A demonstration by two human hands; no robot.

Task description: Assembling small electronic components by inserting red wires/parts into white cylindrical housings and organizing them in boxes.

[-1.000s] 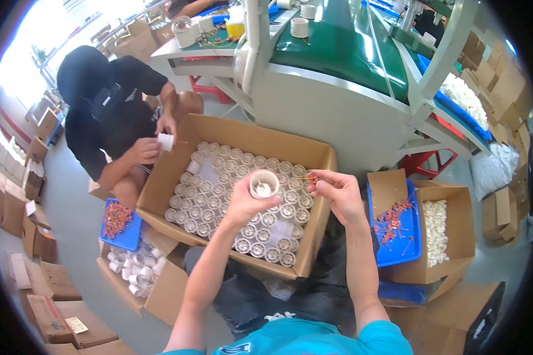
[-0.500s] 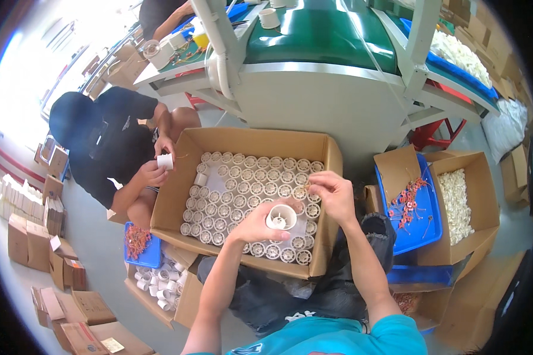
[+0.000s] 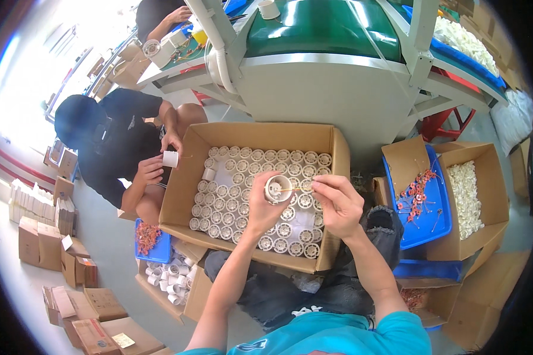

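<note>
Over the cardboard box [image 3: 180,177], my left hand [image 3: 259,208] wraps round a white plastic cup-shaped part [image 3: 274,193], its open mouth facing up and inner posts visible. At the cup's right, the fingertips of my right hand [image 3: 341,208] pinch a thin orange-yellow wire [image 3: 291,189]. The wire stretches between the cup's mouth and those fingers; whether its end is fixed inside the cup I cannot tell. Beneath both hands, round white slotted parts [image 3: 221,203] stand in close rows in the box, with whitish sheet showing through gaps.
At the left a co-worker [image 3: 121,139] holds another white cup [image 3: 170,158]. A blue tray [image 3: 438,216] of red-tipped wires and a box of cream pieces [image 3: 465,198] stand right. A grey machine with a green belt [image 3: 323,29] blocks the far side. Loose white cups [image 3: 170,281] lie lower left.
My left hand has lifted the cup slightly away from me and turned it. My right hand has lowered a little, and the wire now spans from cup to fingers. The view has shifted slightly.
</note>
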